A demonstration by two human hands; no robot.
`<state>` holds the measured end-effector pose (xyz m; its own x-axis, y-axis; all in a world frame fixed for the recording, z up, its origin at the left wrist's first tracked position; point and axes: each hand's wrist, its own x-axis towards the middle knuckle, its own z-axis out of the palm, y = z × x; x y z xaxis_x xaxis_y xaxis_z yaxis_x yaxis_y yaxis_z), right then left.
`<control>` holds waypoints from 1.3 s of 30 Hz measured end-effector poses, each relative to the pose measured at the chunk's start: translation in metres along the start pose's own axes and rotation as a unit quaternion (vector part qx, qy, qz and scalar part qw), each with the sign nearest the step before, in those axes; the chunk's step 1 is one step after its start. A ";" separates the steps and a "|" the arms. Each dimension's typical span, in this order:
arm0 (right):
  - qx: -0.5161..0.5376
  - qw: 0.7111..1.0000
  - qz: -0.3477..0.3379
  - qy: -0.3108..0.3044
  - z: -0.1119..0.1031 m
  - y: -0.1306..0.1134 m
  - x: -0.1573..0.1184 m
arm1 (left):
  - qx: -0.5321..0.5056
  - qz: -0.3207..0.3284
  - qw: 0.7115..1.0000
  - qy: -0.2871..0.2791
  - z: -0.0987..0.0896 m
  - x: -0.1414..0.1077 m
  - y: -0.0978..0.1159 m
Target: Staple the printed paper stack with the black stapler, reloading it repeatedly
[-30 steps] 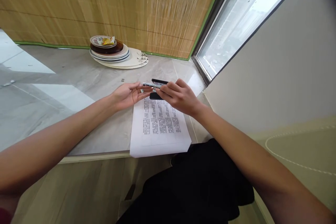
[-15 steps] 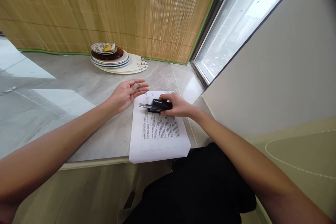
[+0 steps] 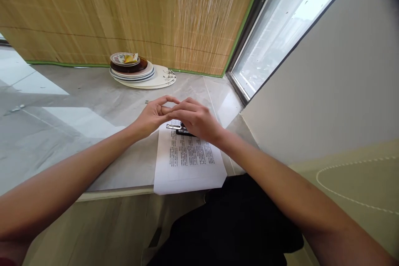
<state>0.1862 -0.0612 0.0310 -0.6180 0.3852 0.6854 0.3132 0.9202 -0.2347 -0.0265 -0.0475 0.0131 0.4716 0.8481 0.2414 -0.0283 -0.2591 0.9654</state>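
Marble [image 3: 124, 166] carries paper [image 3: 190, 178], its print illegibly small, with a stapler [image 3: 184, 133] partly behind the half-curled right hand [image 3: 198, 119], touching the half-curled left hand [image 3: 152, 117]; whether either grips anything is unclear.

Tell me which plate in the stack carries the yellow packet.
The small top plate, with the patterned face. The yellow packet lies on it; the dark brown plate and the paler ones sit lower, with other plates on them.
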 end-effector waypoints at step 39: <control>0.023 0.929 0.248 -0.273 -0.035 0.010 -0.024 | 0.120 -0.011 0.981 0.154 -0.017 0.005 0.003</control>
<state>0.2290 -0.0637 0.0363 -0.6829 0.7296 0.0358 0.6342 0.6165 -0.4667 -0.0392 -0.0357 0.0186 0.1796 0.9443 0.2756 0.2053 -0.3100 0.9283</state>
